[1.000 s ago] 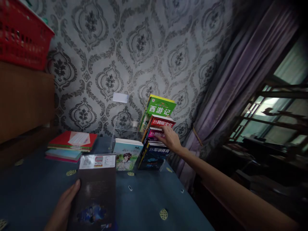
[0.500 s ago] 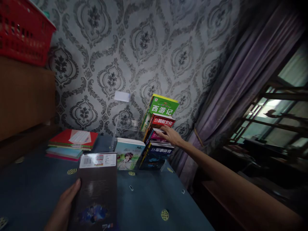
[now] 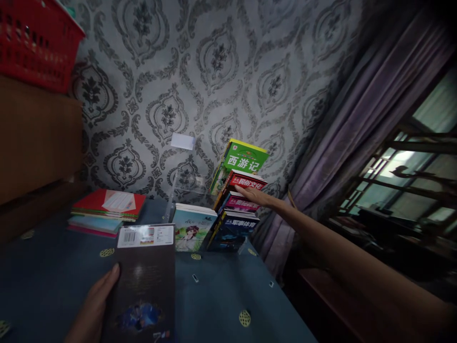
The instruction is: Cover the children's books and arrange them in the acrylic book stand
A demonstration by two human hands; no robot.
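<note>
We clasp a barcoded book with our left hand, seven o'clock; our right hand overlaps a red book, grip unclear.

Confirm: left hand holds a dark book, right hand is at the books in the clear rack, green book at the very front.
No: the green book stands at the back, behind the red book, as the head view shows. Otherwise right: the left hand holds a dark book and the right hand is at the books in the clear rack.
</note>
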